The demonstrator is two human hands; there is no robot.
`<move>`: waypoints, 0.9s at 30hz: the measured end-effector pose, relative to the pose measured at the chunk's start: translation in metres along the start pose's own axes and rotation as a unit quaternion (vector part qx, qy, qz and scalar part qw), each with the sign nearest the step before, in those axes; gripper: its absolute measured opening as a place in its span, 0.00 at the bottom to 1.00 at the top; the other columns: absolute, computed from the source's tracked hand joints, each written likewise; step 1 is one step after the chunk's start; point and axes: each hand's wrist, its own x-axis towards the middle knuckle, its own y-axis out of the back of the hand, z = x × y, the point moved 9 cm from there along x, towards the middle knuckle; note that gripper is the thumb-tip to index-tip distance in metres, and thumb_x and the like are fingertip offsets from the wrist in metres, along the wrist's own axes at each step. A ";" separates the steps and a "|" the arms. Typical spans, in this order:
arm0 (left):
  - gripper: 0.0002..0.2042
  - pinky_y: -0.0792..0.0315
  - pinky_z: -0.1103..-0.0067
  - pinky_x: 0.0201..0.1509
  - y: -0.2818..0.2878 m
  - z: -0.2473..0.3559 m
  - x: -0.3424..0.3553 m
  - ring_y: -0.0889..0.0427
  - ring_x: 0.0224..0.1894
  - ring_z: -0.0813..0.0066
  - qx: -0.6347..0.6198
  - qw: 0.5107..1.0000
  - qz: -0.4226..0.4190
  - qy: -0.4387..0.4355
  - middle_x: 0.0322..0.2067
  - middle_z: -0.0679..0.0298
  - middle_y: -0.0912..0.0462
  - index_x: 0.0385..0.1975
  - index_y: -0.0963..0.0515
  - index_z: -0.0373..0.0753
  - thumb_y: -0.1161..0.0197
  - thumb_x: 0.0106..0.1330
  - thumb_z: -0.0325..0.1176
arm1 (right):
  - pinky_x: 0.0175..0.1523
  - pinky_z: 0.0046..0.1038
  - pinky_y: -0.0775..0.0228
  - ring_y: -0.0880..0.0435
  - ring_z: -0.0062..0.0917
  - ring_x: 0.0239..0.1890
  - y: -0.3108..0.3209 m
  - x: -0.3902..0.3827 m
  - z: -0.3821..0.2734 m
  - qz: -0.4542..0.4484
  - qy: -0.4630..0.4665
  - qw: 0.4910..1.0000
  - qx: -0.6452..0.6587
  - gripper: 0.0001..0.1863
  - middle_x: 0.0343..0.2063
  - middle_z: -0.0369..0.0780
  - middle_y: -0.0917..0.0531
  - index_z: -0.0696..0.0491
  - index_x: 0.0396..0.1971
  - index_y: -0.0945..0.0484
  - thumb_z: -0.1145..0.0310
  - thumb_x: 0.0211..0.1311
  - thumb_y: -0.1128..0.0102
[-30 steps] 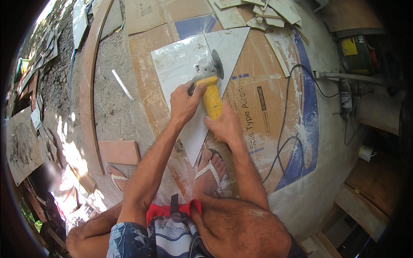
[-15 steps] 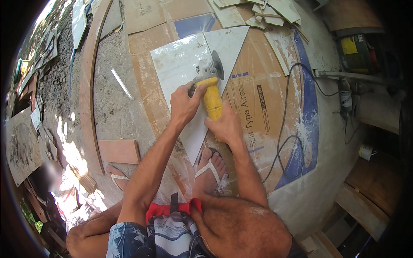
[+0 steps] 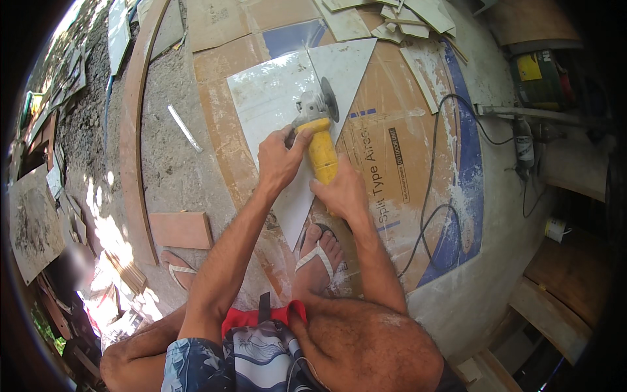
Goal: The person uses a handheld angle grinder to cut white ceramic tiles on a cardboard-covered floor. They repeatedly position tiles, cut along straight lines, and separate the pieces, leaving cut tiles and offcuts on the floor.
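A yellow angle grinder (image 3: 321, 155) with a grey metal head is held in both hands. My left hand (image 3: 281, 157) is closed round its front end, near the head. Lower down, my right hand (image 3: 344, 189) wraps the rear of the yellow body. The dark cutting disc stands on edge over a large white tile (image 3: 268, 88), along a thin dark line that runs up to the tile's far edge. Whether the disc touches the tile, I cannot tell. The tile tapers to a point beside my sandalled foot (image 3: 318, 258).
Flattened cardboard (image 3: 385, 163) lies under the tile. A black power cord (image 3: 428, 189) loops over it at the right. Broken tile pieces (image 3: 408, 23) are heaped at the far side. A long wooden board (image 3: 134, 130) and a reddish block (image 3: 181, 230) lie to the left.
Almost nothing differs. The whole view has shifted very slightly, while both hands keep the same hold on the angle grinder over the tile.
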 end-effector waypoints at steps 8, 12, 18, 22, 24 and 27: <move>0.32 0.20 0.62 0.43 -0.002 -0.002 -0.004 0.11 0.36 0.52 0.002 1.000 -0.003 0.005 0.34 0.44 0.11 0.54 0.12 0.28 0.31 0.75 0.59 | 0.55 0.51 0.18 0.10 0.58 0.49 0.001 -0.004 0.004 0.002 0.006 1.000 -0.001 0.35 0.44 0.61 0.11 0.64 0.55 0.24 0.57 0.54 0.22; 0.29 0.20 0.67 0.50 -0.005 -0.003 -0.007 0.10 0.42 0.63 0.022 0.999 -0.030 0.028 0.40 0.46 0.08 0.57 0.12 0.32 0.34 0.79 0.57 | 0.55 0.51 0.18 0.09 0.57 0.49 0.000 -0.004 0.006 0.003 0.009 1.000 0.007 0.34 0.44 0.61 0.11 0.64 0.55 0.23 0.57 0.54 0.22; 0.31 0.19 0.68 0.53 -0.005 -0.005 -0.010 0.09 0.45 0.62 0.014 0.999 -0.025 0.035 0.43 0.46 0.07 0.59 0.13 0.30 0.33 0.79 0.58 | 0.54 0.51 0.18 0.09 0.57 0.49 0.002 -0.009 0.003 -0.002 0.006 1.000 0.007 0.34 0.44 0.61 0.10 0.63 0.54 0.23 0.57 0.54 0.23; 0.31 0.19 0.68 0.53 -0.005 -0.004 -0.011 0.09 0.45 0.63 0.010 0.999 -0.020 0.035 0.42 0.46 0.07 0.58 0.13 0.30 0.33 0.79 0.58 | 0.54 0.51 0.18 0.09 0.57 0.48 0.001 -0.008 0.005 -0.004 0.002 1.000 -0.001 0.34 0.43 0.61 0.10 0.63 0.54 0.22 0.56 0.54 0.22; 0.31 0.19 0.68 0.53 -0.006 -0.004 -0.011 0.09 0.44 0.63 0.007 0.999 -0.026 0.038 0.41 0.46 0.07 0.57 0.12 0.30 0.34 0.79 0.59 | 0.54 0.51 0.18 0.09 0.57 0.48 0.001 -0.008 0.006 -0.002 0.004 1.000 0.000 0.34 0.43 0.61 0.10 0.63 0.54 0.22 0.56 0.54 0.22; 0.31 0.19 0.67 0.52 -0.006 -0.006 -0.010 0.09 0.44 0.62 0.028 0.998 -0.031 0.039 0.41 0.46 0.07 0.57 0.12 0.29 0.34 0.79 0.59 | 0.54 0.51 0.18 0.09 0.58 0.48 -0.001 -0.007 0.008 0.003 0.005 1.000 -0.003 0.34 0.43 0.61 0.10 0.63 0.54 0.22 0.56 0.54 0.22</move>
